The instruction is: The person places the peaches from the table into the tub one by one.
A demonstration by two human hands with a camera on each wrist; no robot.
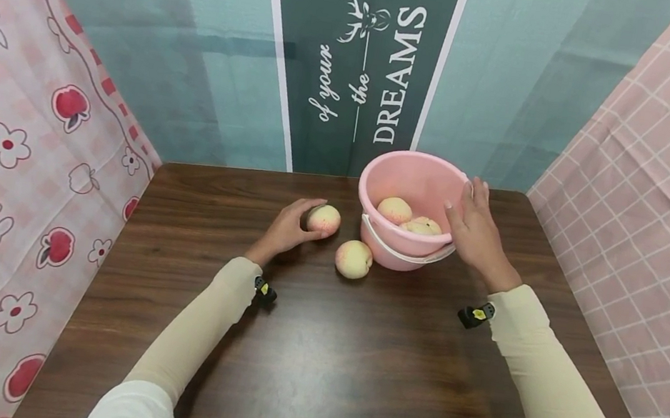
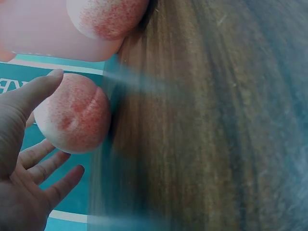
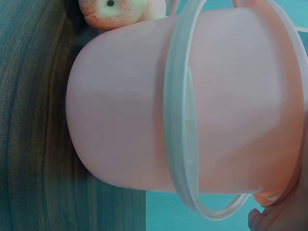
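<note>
My left hand is around a peach, left of the bucket. In the left wrist view the thumb lies along the near edge of this peach; one finger goes behind it, the others spread apart below. A second peach lies on the table against the foot of a pink bucket. Several peaches are inside the bucket. My right hand holds the bucket's right rim, thumb toward the inside and fingers outside. Part of that hand is hidden in the right wrist view.
The bucket's pale handle hangs down across its near side. A dark wood table carries everything. Behind stands a teal curtain with lettering; patterned pink cloths hang left and right.
</note>
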